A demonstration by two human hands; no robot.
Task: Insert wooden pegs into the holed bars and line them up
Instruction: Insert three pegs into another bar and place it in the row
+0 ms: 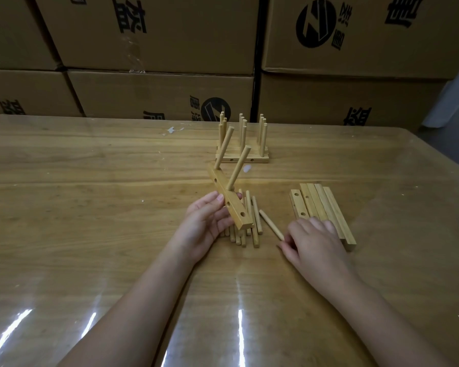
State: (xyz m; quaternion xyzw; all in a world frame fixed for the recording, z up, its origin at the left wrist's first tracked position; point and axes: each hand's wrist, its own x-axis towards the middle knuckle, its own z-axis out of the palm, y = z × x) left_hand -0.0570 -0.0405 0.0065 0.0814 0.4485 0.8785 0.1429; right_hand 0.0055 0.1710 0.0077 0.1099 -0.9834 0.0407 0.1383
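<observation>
Pegs going into a holed bar

Left hand (207, 223) grips a bar (227, 200) from its left side, fingers curled round it, holding it tilted just above the peg pile (249, 223). Two pegs (224, 147) stand in the bar's far holes and lean away to the right; the near hole is open. Right hand (313, 242) rests on the table (90, 207) to the right of the peg pile, fingers curled, thumb and forefinger pinching the near end of a single peg (271, 224) that lies flat just beside the pile. Spare bars (326, 213) lie side by side further right of the pile, partly under the right hand. Finished bars (243, 152) with upright pegs are lined up beyond the pile. Cardboard boxes (157, 33) are stacked behind the table.
</observation>
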